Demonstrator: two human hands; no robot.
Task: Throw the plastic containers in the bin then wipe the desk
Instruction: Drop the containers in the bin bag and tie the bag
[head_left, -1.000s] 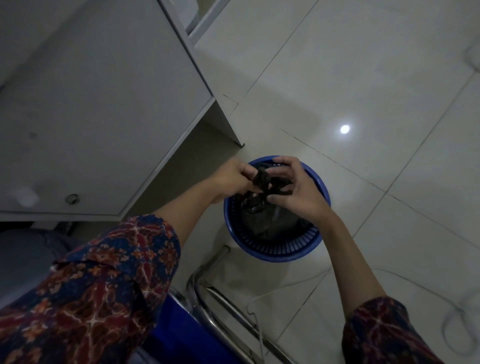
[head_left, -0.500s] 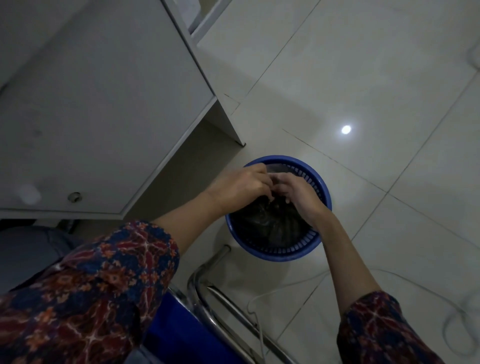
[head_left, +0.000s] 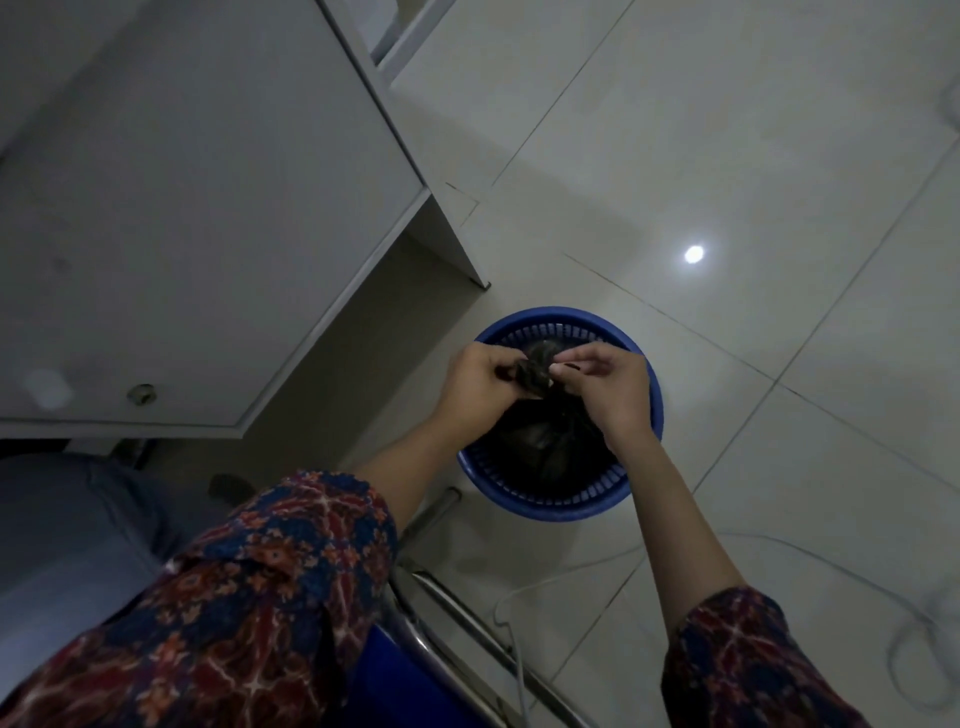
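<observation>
Over the blue bin (head_left: 561, 499) on the floor, at 4 o'clock from the desk (head_left: 182, 208), left hand (head_left: 480, 387) and right hand (head_left: 610, 387) both pinch the black bag's (head_left: 545, 441) bunched top.

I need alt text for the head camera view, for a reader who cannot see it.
Both hands, left hand and right hand, grip the gathered top of a black bag inside a blue bin on the tiled floor, beside a white desk.
</observation>
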